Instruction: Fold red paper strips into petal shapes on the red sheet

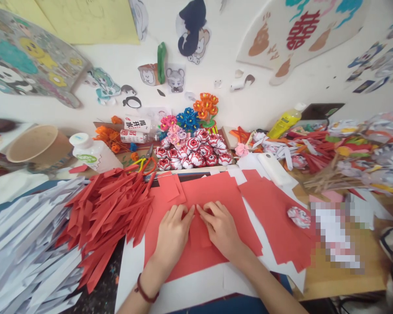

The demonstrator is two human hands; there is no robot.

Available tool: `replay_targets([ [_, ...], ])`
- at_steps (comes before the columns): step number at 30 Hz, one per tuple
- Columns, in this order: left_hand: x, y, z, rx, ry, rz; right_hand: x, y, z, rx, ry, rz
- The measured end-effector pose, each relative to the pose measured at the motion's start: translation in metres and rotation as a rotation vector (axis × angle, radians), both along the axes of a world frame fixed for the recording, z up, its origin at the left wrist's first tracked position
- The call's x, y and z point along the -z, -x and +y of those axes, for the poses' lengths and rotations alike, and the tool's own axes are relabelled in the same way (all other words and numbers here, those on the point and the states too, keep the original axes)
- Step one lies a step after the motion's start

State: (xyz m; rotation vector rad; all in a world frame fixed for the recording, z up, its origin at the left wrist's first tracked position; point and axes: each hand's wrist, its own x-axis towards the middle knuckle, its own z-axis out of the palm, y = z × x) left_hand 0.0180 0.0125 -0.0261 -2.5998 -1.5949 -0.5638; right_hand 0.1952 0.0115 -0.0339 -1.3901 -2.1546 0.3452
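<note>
Red paper is taking centre stage: one small red piece (pixel 201 237) is sitting between your two hands, over one large red sheet (pixel 216 183). Your left hand (pixel 172 226) is pinching narrowly at its top edge, thumb to forefinger, and your right hand (pixel 221 224) is mirroring that, tips nearly meeting. You're apparently folding or creasing, so the next move seems to be calling for level pinches and a lined-up edge. Counting for you: one white bottle (pixel 93 152) is standing out at the back left, one yellow bottle (pixel 284 122) is showing at the back right, and one loose paper flower (pixel 299 216) is lying to your right. Red strips (pixel 108 205) and white strips (pixel 36 235) are lying heaped at your left, overlapping too much for counting.
</note>
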Motion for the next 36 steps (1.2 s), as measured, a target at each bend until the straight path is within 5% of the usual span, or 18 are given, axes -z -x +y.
replay_targets([
  [36, -0.0011, -0.0058, -0.0065, 0.031, -0.02, 0.218, -0.0019, 0.0018, -0.0012, 0.015, -0.03, -0.135],
])
